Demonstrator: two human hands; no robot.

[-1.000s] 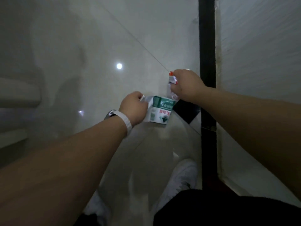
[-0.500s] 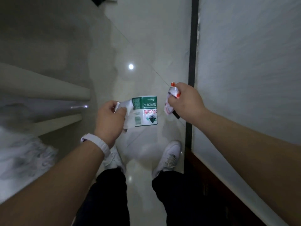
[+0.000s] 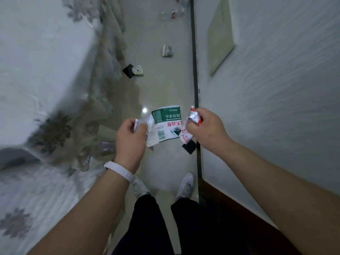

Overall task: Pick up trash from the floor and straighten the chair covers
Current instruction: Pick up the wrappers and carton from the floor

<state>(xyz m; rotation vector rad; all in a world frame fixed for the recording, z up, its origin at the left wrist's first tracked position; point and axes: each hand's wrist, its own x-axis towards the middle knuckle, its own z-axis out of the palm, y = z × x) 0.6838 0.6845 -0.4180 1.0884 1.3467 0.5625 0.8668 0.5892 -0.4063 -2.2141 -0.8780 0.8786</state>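
Torn green-and-white paper label (image 3: pixel 165 126), pinched in my left hand (image 3: pixel 130 138), and crumpled red-and-silver wrapper (image 3: pixel 193 117), gripped in my right hand (image 3: pixel 206 127), have come up off the glossy tiled floor (image 3: pixel 165 85) as I stood, so what looks like more litter (image 3: pixel 167 50) ahead comes next.
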